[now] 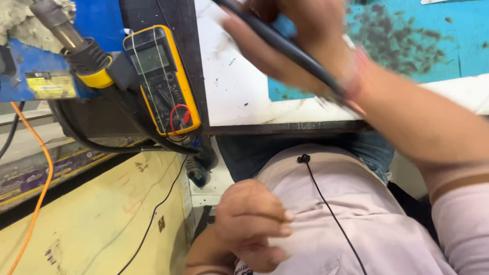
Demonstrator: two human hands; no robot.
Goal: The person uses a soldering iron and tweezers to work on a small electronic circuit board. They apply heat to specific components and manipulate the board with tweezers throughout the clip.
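I see the right hand (300,46) gripping a dark rod-like tool (285,46) over the white worktop (239,91); it is blurred, perhaps a soldering iron. The left hand (252,224) rests curled against the pale shirt (346,214), fingers closed on nothing I can make out. A yellow meter (162,79) hangs at the bench edge, beside a black hose (102,137) and an orange cable (38,168).

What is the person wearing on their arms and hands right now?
Both hands are bare, no gloves. The right hand has a reddish band at the wrist, and that arm's pale pink short sleeve ends in a brown cuff. The left hand shows no wristwear.
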